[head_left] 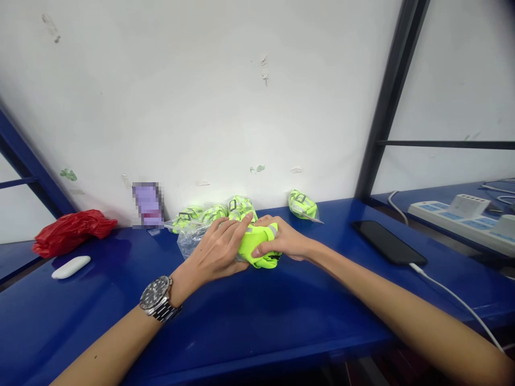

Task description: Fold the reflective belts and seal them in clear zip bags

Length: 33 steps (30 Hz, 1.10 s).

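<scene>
A folded neon-yellow reflective vest (261, 245) with a silver strip is squeezed between my two hands, just above the blue tabletop. My left hand (221, 244), wearing a metal wristwatch (156, 294), wraps around its left side, fingers over the top and thumb low. My right hand (284, 240) grips the right side with the thumb across the front. A clear plastic bag (191, 241) sticks out from beneath my left hand; how far it reaches around the vest is hidden. Behind my hands lie several similar bundles (240, 205) in clear wrapping.
Another wrapped bundle (302, 205) lies by the wall. On the left are a red plastic bag (74, 230), a white case (71, 267) and a blurred-out upright phone (148, 205). To the right lie a black phone (388, 242) on a white cable (454, 295) and a power strip (462, 225).
</scene>
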Each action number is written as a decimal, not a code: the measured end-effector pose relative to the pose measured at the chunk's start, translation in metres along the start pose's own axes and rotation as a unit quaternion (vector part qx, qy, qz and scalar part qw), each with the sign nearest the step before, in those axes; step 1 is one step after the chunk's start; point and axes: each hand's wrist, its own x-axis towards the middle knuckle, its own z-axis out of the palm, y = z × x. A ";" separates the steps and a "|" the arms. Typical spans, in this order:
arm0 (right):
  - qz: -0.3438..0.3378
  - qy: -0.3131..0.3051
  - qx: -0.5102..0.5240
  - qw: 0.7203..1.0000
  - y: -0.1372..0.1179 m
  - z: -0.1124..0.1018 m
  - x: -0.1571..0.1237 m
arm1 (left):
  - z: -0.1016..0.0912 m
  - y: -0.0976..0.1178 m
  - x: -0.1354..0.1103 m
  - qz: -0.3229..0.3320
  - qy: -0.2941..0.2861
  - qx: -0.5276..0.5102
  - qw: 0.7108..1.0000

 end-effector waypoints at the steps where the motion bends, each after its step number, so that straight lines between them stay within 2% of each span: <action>1: -0.009 -0.002 -0.021 1.000 0.000 -0.001 0.000 | 0.000 0.001 0.000 0.002 0.003 -0.005 1.000; 7: 0.052 -0.054 0.045 0.996 0.006 -0.002 -0.004 | 0.003 0.006 -0.001 0.012 0.004 -0.055 0.998; 15: 0.004 -0.010 0.054 0.998 0.017 0.010 -0.002 | 0.000 0.010 -0.002 0.011 -0.022 -0.115 0.993; 22: 0.000 0.040 0.074 0.996 0.020 0.018 -0.004 | 0.002 0.012 -0.004 0.004 -0.036 -0.146 0.989; 25: 0.029 0.067 0.128 0.989 0.019 0.018 -0.003 | 0.001 0.010 -0.001 -0.008 -0.025 -0.144 0.989; 29: 0.096 0.142 0.237 0.956 0.016 0.013 0.001 | 0.001 0.008 0.005 -0.022 -0.028 -0.102 0.994; 33: 0.110 0.120 0.276 0.947 0.019 0.013 0.002 | 0.006 0.013 0.006 -0.066 -0.032 -0.095 0.993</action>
